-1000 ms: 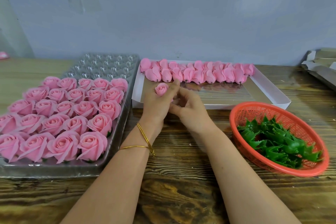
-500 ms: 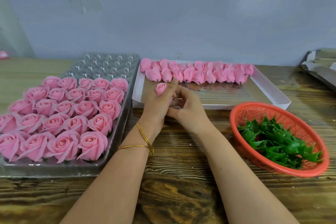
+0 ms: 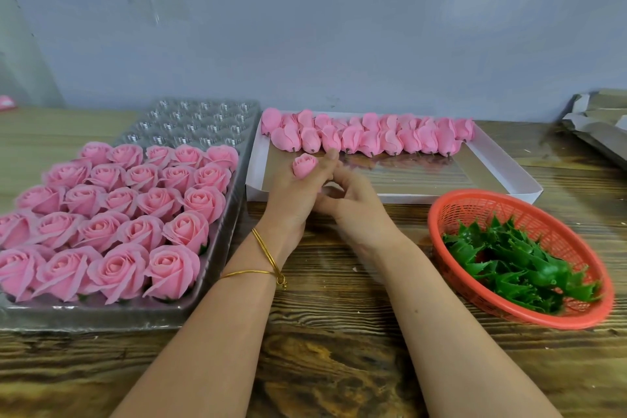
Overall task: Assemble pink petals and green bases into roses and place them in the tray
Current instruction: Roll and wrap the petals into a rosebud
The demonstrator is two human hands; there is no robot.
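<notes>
Fingers of the left hand [image 3: 291,207] grasp a small pink petal bud [image 3: 304,164] over the near edge of the white cardboard box [image 3: 502,176] of loose pink buds [image 3: 373,139]. Fingers of the right hand [image 3: 359,214] curl against it; what they hold cannot be told. Finished pink roses [image 3: 112,214] sit in the clear plastic tray [image 3: 101,319], left; green bases [image 3: 519,261] lie in the orange mesh basket [image 3: 529,210], right.

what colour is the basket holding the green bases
Orange-red, a plastic mesh basket; clearest in the head view, at right.
</notes>
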